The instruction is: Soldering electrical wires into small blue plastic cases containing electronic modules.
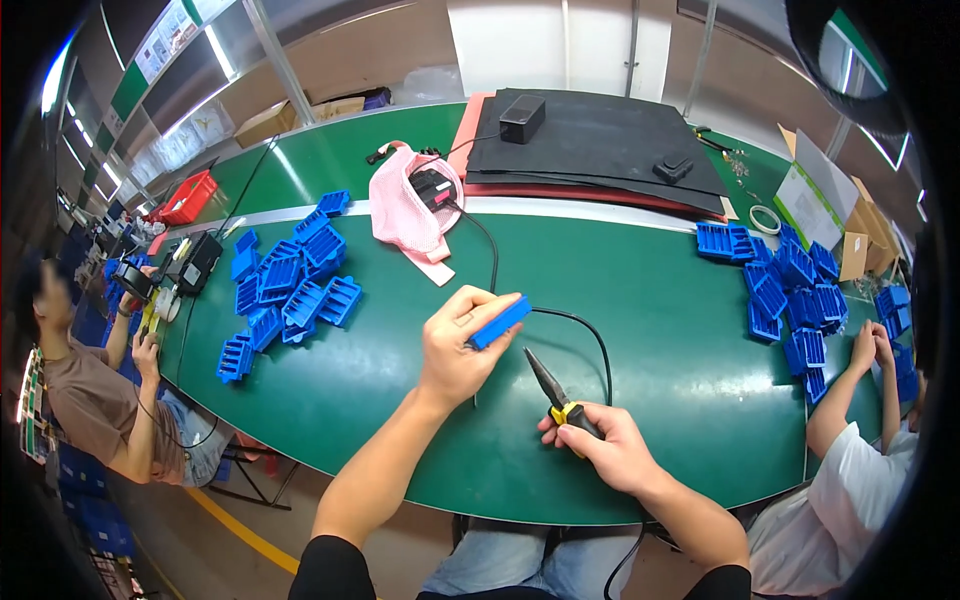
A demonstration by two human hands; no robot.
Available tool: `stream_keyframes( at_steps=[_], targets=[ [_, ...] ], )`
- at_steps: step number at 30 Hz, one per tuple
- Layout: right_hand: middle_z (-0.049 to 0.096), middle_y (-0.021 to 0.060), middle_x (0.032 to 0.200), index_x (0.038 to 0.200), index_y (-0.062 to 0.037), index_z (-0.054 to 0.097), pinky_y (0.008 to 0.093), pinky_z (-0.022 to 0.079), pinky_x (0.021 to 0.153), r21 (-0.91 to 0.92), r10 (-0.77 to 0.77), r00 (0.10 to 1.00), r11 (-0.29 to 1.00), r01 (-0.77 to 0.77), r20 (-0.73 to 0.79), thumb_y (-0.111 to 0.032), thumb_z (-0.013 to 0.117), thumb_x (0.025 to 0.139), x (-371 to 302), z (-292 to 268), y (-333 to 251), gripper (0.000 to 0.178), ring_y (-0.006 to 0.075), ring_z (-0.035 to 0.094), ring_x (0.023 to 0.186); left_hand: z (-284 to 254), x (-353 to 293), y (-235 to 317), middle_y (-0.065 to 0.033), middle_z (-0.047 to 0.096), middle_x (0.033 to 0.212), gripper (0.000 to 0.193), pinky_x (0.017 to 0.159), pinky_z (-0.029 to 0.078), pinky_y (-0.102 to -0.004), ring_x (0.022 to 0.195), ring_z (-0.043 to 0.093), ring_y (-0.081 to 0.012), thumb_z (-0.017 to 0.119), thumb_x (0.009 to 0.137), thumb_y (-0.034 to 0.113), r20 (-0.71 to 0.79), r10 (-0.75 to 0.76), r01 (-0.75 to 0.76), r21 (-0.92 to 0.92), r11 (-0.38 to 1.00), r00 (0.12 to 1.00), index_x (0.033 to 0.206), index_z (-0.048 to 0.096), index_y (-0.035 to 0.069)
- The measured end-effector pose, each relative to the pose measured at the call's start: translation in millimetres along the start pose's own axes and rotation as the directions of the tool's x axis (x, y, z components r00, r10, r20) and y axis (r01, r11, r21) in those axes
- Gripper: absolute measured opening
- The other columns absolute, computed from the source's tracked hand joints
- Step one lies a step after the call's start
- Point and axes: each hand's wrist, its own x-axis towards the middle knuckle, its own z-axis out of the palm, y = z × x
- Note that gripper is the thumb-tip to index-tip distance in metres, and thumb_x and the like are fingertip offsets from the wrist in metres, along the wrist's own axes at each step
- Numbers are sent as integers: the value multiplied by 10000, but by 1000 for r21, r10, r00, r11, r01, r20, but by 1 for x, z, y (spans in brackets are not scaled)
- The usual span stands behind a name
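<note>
Holding a blue plastic piece between the thumb and the fingers, the left grip is raised over the middle of the green tabletop, with one long side of the piece facing up. The right grip is closed around the handles of the long-nose pliers, whose tip points up and left, near the blue piece but apart from it. Behind the hands runs a black cable, which goes up to a pink cloth pouch; in the mouth of this pouch sits a black device. To the left lies a loose heap of blue slotted trays, and to the right another heap of blue trays; their slots are too small to tell what they hold. Farther left, a red basket stands near the edge, its content unclear. At the far right, a white and green carton stands beside a brown cardboard box, whose inside is hidden.
</note>
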Motion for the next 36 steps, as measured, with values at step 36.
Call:
stream_keyframes(
  at_steps=[36],
  targets=[
    [560, 84, 808, 903, 45, 608, 295, 432, 635, -304, -138, 979, 936, 179, 150, -129, 661, 879, 3, -13, -9, 183, 146, 527, 710, 2, -5, 3, -77, 642, 874, 368, 638, 511, -290, 745, 622, -196, 767, 698, -14, 155, 62, -43, -123, 991, 986, 1054, 719, 67]
  ],
)
